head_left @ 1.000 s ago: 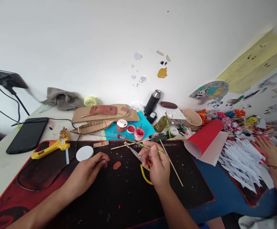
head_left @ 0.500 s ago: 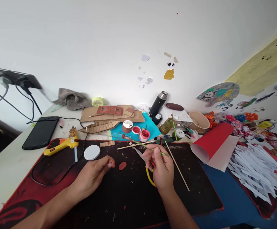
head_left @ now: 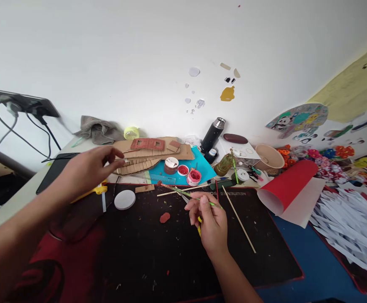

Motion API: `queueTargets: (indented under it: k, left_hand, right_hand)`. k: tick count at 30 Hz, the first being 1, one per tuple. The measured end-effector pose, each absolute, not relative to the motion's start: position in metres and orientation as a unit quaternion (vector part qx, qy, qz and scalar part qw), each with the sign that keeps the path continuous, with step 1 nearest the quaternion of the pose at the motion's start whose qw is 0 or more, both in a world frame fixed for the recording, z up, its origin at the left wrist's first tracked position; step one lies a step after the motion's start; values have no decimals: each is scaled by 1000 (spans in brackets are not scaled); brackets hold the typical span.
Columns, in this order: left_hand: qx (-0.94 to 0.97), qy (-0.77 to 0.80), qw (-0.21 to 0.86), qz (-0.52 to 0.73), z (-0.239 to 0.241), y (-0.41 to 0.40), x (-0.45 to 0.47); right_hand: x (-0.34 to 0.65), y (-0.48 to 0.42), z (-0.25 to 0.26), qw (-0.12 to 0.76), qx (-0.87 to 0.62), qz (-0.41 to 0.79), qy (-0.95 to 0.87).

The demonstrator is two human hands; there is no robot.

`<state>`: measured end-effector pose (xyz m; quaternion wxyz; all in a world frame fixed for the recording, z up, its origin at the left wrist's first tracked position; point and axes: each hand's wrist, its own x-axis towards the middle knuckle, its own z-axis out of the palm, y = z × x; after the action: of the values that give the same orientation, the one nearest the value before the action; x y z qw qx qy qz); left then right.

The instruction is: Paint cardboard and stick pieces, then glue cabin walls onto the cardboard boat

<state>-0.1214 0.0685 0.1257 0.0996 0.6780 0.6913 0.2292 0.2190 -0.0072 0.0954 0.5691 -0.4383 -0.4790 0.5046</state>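
Note:
My right hand [head_left: 209, 221] is closed round a paintbrush [head_left: 183, 192] with a green handle and a reddish tip pointing left. Under that hand lie scissors [head_left: 199, 227] with yellow handles, partly hidden. My left hand [head_left: 90, 170] reaches over the hot glue gun [head_left: 101, 190], thumb and fingers apart and curved, by the left end of a boat-shaped cardboard piece [head_left: 139, 165]. I cannot tell whether it touches the cardboard. A small red-brown painted piece [head_left: 164, 217] lies on the black mat [head_left: 158, 256]. Beyond are an open jar of red paint [head_left: 194, 177] and its lid [head_left: 183, 170].
A white round lid [head_left: 124, 199] and thin wooden sticks [head_left: 240, 221] lie on the mat. A thermos [head_left: 213, 134] leans against the wall. To the right are a red paper roll [head_left: 292, 185] and a heap of white paper strips [head_left: 347, 223]. A phone [head_left: 52, 172] lies at left.
My left hand has moved up and left from the mat to the cardboard boat piece, and its fingers have spread. My right hand still holds the paintbrush in nearly the same place.

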Motion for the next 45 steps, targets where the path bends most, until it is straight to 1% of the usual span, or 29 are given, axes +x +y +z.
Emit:
queueTargets:
  k: [2, 5, 13, 21, 31, 36, 39, 41, 45]
  left_hand:
    - [710, 686, 67, 145, 129, 103, -143]
    - [715, 687, 59, 115, 119, 140, -163]
    - [724, 678, 86, 91, 83, 170, -172]
    - [726, 674, 103, 83, 74, 176, -177]
    - [719, 683, 106, 72, 76, 170, -173]
    - [706, 700, 75, 84, 90, 148, -173]
    - [712, 693, 46, 101, 103, 122, -162]
    - [715, 687, 1, 134, 110, 101, -147]
    - [746, 637, -14, 192, 114, 66, -107]
  right_hand:
    - [217, -8, 94, 569, -436, 510, -476]
    - [215, -9, 93, 571, -431, 511, -476]
    - [218, -4, 92, 562, -438, 511, -481]
    - [211, 0, 87, 558, -429, 520, -484]
    - [207, 0, 87, 561, -424, 521, -484]
    - [211, 2, 91, 562, -432, 514, -483]
    - [212, 5, 96, 567, -427, 511, -484]
    - [210, 7, 100, 571, -420, 508, -489]
    - [203, 5, 108, 583, -399, 499, -501]
